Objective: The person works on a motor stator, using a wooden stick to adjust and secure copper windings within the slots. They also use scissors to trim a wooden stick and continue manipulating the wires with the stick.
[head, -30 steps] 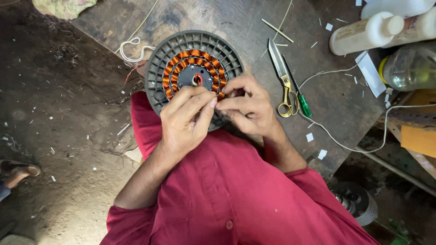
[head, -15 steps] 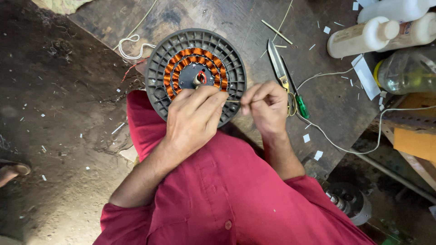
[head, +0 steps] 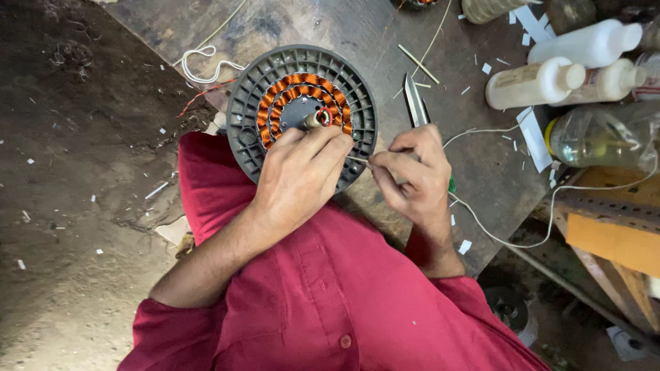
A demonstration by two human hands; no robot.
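1. Stator [head: 302, 113] lies flat on the desk [head: 385, 41], centre-left of the upper frame: a grey ribbed round housing with a ring of orange copper coils around a metal hub.
2. Handling, as a judgement: the housing looks rigid and fairly heavy, unlikely to slide; the rim or the hub would be the safe places to hold. The coils look delicate, since thin enamelled wire can nick or kink, so they are best left untouched.
3. Thread [head: 361, 159] runs between the two hands at the housing's lower right edge. It looks thin, limp and light, easy to lose, and needs a tight pinch near its end.
4. Left hand [head: 299, 178] rests palm-down on the lower part of the housing, fingers together and reaching toward the hub, tips pressed at the thread's left end.
5. Right hand [head: 412, 172] hovers just right of the rim, wrist bent, thumb and forefinger pinched on the thread.
6. Scissors [head: 416, 103] lie partly behind the right hand; bottles [head: 536, 82] stand at upper right.
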